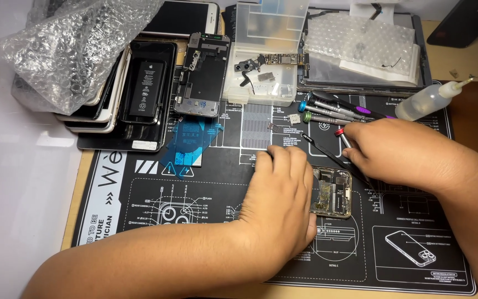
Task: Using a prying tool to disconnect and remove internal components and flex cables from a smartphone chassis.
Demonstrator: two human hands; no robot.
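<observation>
An opened phone body [333, 191] with exposed inner parts lies on the black repair mat [195, 194]. My left hand [280, 199] rests flat over its left half and holds it down. My right hand [399, 147] sits just right of the phone, fingers closed on a red-capped screwdriver [343, 135] whose shaft points up and left. Black tweezers [327, 155] lie on the mat between my two hands, next to the phone's top edge.
Several screwdrivers [327, 108] lie above my right hand, beside a clear squeeze bottle [430, 99]. A clear parts tray [261, 61], a phone frame [203, 75], a battery [145, 91], stacked phones, blue film [189, 144] and bubble wrap [78, 44] fill the back.
</observation>
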